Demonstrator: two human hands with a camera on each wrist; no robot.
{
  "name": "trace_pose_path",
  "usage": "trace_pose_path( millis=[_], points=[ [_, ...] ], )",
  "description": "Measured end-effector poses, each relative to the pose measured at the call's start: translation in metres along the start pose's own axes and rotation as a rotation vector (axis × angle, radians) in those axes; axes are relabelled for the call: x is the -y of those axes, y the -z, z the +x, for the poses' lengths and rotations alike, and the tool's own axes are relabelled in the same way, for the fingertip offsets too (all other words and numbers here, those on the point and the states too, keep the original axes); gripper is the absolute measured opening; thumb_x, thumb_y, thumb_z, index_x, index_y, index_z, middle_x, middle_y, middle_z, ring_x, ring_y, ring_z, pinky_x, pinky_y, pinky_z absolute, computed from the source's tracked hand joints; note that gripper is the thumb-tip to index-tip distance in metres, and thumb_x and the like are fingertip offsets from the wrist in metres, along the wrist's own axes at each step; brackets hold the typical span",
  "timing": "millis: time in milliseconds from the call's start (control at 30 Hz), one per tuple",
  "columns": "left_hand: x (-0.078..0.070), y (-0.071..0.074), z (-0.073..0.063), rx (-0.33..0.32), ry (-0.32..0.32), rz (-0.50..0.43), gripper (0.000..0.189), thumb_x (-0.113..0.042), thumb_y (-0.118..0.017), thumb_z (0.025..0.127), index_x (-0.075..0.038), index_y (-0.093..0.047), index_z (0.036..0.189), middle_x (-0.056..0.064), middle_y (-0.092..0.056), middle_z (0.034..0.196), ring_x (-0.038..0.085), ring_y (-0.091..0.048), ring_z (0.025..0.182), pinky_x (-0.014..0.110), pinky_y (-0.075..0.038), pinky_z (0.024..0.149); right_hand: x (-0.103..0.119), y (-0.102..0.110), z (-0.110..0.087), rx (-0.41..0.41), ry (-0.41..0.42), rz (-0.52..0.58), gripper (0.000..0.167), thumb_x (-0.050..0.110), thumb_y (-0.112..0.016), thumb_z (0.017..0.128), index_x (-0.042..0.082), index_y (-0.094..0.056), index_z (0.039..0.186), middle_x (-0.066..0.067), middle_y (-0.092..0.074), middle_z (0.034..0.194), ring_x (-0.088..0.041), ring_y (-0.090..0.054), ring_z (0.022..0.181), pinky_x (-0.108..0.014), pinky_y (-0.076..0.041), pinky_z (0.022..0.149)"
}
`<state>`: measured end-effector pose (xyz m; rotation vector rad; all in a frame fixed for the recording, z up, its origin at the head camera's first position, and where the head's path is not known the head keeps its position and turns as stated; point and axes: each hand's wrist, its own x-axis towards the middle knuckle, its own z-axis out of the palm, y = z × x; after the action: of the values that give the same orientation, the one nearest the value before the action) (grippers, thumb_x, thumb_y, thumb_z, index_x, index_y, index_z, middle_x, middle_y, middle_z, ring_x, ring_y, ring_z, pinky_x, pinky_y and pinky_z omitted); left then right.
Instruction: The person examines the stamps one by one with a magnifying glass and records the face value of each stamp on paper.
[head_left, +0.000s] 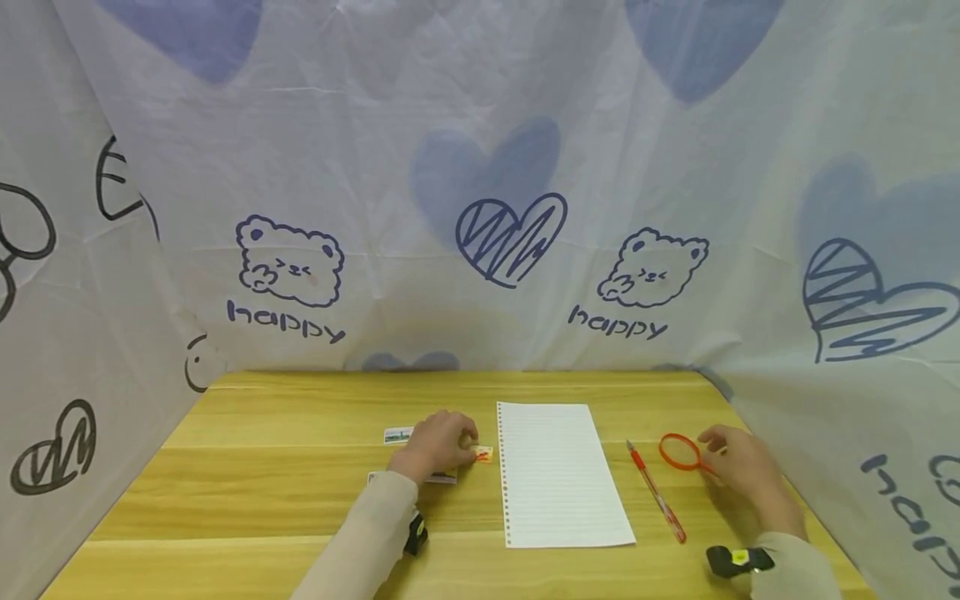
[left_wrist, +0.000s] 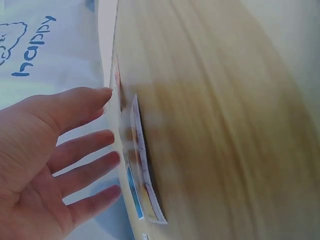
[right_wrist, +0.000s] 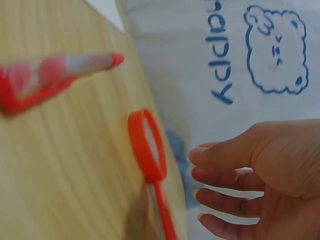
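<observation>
Left of the sheet (head_left: 564,479): your left hand (head_left: 437,442), spread, empty, near printed slips (head_left: 484,454). Right of it: your right hand (head_left: 744,468), relaxed, empty, near the magnifying glass (right_wrist: 141,145).

The left hand (left_wrist: 40,165) is spread, 3 fingers fanned below the thumb, their tips pointing towards flat cards on the wood-grain tabletop (left_wrist: 225,125). A white-bordered card (left_wrist: 143,155) lies just past the fingertips, a blue-printed card (left_wrist: 134,190) nearer the lowest 2. A reddish card (left_wrist: 118,75), seen nearly edge-on, is by the thumb tip; contact is unclear. Behind the fingers hangs pale cloth (left_wrist: 75,65) lettered "happy".
</observation>
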<state>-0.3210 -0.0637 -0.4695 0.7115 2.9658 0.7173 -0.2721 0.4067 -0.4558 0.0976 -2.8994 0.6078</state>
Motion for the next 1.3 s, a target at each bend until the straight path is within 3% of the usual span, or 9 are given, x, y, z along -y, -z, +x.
trace_pose_path(
  millis=[300, 567, 767, 933, 1067, 1167, 1300],
  points=[
    [-0.018, 0.006, -0.011, -0.034, -0.083, -0.005, 0.025, -0.018, -0.08, 0.09, -0.007, -0.077, 0.112, 0.012, -0.075, 0.122, 0.034, -0.07, 0.111, 0.052, -0.059, 0.09, 0.041, 0.002, 0.004, 0.049, 0.047, 0.045, 0.018, 0.008, -0.072, 0.091, -0.001, -0.072, 0.107, -0.019, -0.074, 0.099, -0.033, -0.071, 0.087, -0.048, -0.058, 0.076],
    [-0.043, 0.0, -0.027, -0.018, -0.159, 0.005, 0.028, -0.013, -0.077, 0.087, -0.006, -0.077, 0.114, 0.009, -0.077, 0.116, 0.03, -0.069, 0.112, 0.044, -0.058, 0.097, 0.063, 0.0, 0.006, 0.064, 0.076, 0.055, 0.018, 0.005, -0.073, 0.09, -0.001, -0.073, 0.107, -0.013, -0.074, 0.095, -0.031, -0.069, 0.088, -0.051, -0.058, 0.081],
    [-0.06, -0.008, -0.038, 0.056, -0.133, 0.019, 0.033, -0.017, -0.082, 0.086, -0.006, -0.077, 0.116, 0.008, -0.077, 0.12, 0.028, -0.07, 0.114, 0.04, -0.057, 0.101, 0.07, -0.001, 0.006, 0.091, 0.084, 0.058, 0.017, 0.003, -0.071, 0.091, -0.001, -0.073, 0.107, -0.011, -0.074, 0.093, -0.028, -0.069, 0.087, -0.049, -0.058, 0.079],
    [-0.064, -0.015, -0.044, 0.083, -0.129, 0.032, 0.037, -0.02, -0.084, 0.084, -0.006, -0.076, 0.117, 0.008, -0.077, 0.121, 0.027, -0.07, 0.116, 0.038, -0.056, 0.104, 0.072, -0.004, 0.007, 0.13, 0.036, 0.057, 0.016, 0.003, -0.07, 0.092, 0.001, -0.072, 0.108, -0.01, -0.073, 0.095, -0.025, -0.066, 0.088, -0.046, -0.057, 0.078],
    [-0.064, -0.019, -0.046, 0.095, -0.131, 0.03, 0.038, -0.021, -0.086, 0.083, -0.006, -0.076, 0.117, 0.007, -0.076, 0.121, 0.026, -0.07, 0.117, 0.039, -0.055, 0.104, 0.071, -0.007, 0.008, 0.146, 0.051, 0.051, 0.014, 0.003, -0.07, 0.092, 0.001, -0.072, 0.106, -0.009, -0.072, 0.093, -0.023, -0.066, 0.086, -0.045, -0.057, 0.078],
    [-0.064, -0.021, -0.048, 0.097, -0.133, 0.041, 0.037, -0.021, -0.086, 0.082, -0.007, -0.077, 0.115, 0.007, -0.077, 0.118, 0.024, -0.07, 0.113, 0.037, -0.055, 0.103, 0.068, -0.011, 0.008, 0.152, 0.084, 0.046, 0.013, 0.001, -0.07, 0.091, 0.002, -0.072, 0.103, -0.008, -0.072, 0.091, -0.023, -0.067, 0.084, -0.045, -0.058, 0.078],
    [-0.064, -0.021, -0.048, 0.095, -0.127, 0.038, 0.034, -0.018, -0.086, 0.082, -0.006, -0.077, 0.112, 0.006, -0.077, 0.112, 0.013, -0.065, 0.093, 0.03, -0.056, 0.09, 0.065, -0.016, 0.007, 0.164, 0.096, 0.048, 0.014, 0.0, -0.07, 0.09, 0.004, -0.073, 0.102, -0.008, -0.073, 0.091, -0.023, -0.067, 0.084, -0.046, -0.058, 0.078]
  ],
)
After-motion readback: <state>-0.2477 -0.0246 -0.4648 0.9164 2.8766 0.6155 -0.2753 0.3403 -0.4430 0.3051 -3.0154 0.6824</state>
